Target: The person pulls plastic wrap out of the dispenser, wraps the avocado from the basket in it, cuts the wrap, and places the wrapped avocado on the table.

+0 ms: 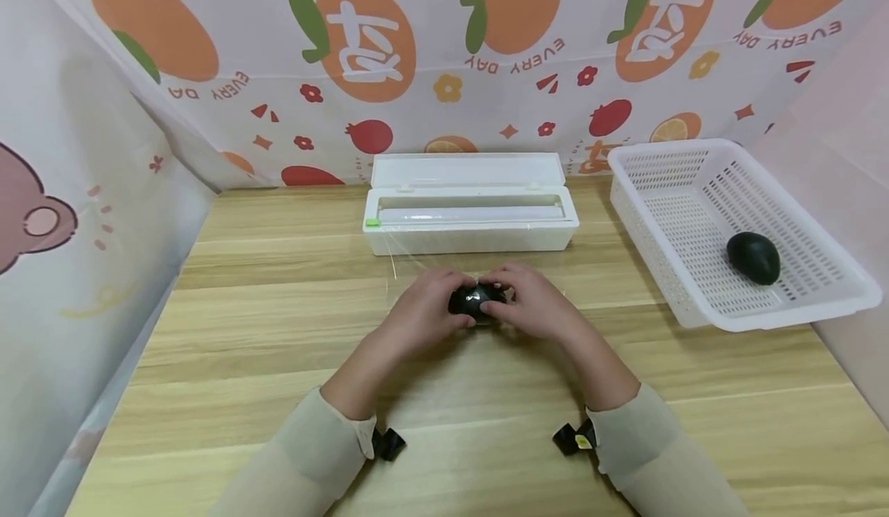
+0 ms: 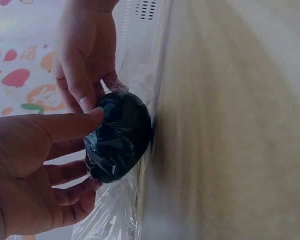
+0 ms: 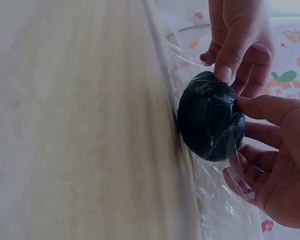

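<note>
A dark green, egg-shaped avocado [image 1: 476, 301] lies on the table with shiny cling film [image 2: 107, 215] drawn over its skin. My left hand [image 1: 425, 309] grips its left end, thumb on the near side and fingers round the far side. From the opposite end my right hand [image 1: 533, 301] holds it the same way. In the left wrist view the film wrinkles tightly over the avocado [image 2: 121, 137] and trails off below it. The right wrist view has loose film [image 3: 222, 200] beside the right fingers, and both thumbs on the avocado [image 3: 207, 117].
Behind the hands stands a white cling film box [image 1: 472, 241], lid raised, with a roll inside and a green slider [image 1: 373, 222] at its left. Film stretches from its front towards the hands. At the right, a white perforated basket [image 1: 667, 270] contains another avocado [image 1: 754, 258].
</note>
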`<state>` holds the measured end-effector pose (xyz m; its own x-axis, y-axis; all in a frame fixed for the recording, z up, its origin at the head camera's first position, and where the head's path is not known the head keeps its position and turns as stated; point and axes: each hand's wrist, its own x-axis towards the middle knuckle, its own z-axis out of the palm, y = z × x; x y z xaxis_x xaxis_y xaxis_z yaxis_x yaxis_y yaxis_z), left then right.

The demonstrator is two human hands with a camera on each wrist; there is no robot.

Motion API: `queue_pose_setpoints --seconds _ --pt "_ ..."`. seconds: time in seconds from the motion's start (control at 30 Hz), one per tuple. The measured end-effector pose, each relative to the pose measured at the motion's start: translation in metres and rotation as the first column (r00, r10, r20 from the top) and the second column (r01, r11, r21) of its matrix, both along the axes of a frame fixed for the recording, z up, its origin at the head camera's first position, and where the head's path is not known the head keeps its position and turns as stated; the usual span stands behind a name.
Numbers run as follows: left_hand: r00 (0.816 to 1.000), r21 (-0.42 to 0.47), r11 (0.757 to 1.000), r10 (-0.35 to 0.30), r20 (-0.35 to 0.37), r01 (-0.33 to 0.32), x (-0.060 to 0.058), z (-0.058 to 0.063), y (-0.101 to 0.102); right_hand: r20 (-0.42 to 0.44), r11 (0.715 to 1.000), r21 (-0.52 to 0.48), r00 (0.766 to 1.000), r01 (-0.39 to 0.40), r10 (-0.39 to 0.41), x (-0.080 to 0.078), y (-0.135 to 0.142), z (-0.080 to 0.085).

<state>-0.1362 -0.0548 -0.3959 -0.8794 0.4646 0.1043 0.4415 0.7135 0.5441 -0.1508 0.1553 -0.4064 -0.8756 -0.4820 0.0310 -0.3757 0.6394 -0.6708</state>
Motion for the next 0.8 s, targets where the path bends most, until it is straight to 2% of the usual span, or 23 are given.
queue_pose_setpoints --seconds 0.13,0.27,0.3,0.37,0.43,0.5,0.57,0.67,0.8 --pt "0.999 -0.009 1.0 0.027 0.03 -0.027 -0.003 -0.001 -0.001 0.015 1.0 0.013 1.0 0.012 -0.012 0.0 -0.001 0.003" --pt "0.999 -0.008 0.999 0.033 0.044 -0.032 -0.005 -0.002 -0.002 -0.061 0.998 -0.006 0.996 0.06 -0.06 0.004 -0.002 0.011" --pt "0.998 -0.01 0.999 0.031 0.045 -0.031 -0.005 -0.002 -0.002 -0.067 0.995 -0.042 0.994 0.085 -0.088 0.006 -0.003 0.014" --pt "0.998 -0.013 1.0 0.029 0.048 -0.028 -0.006 -0.002 -0.002 -0.023 0.979 -0.171 0.993 0.11 -0.115 0.01 -0.006 0.02" --pt "0.999 -0.013 1.0 0.025 0.048 -0.025 -0.008 -0.001 -0.002 0.071 0.945 -0.302 0.992 0.124 -0.108 0.012 -0.01 0.024" --pt "0.999 -0.014 1.0 0.018 0.047 -0.017 -0.01 -0.001 -0.002 0.157 0.918 -0.37 0.983 0.143 -0.09 0.013 -0.013 0.024" --pt "0.999 -0.015 1.0 0.01 0.045 -0.009 -0.011 0.0 -0.002 0.189 0.926 -0.34 0.977 0.161 -0.1 0.011 -0.014 0.022" --pt "0.999 -0.009 1.0 0.001 0.054 0.0 -0.013 -0.001 -0.003 0.141 0.958 -0.231 0.98 0.17 -0.14 0.006 -0.011 0.015" --pt "0.997 0.003 1.0 -0.015 0.082 0.015 -0.016 -0.004 -0.004 0.09 0.983 -0.136 0.99 0.119 -0.108 -0.003 -0.009 0.01"
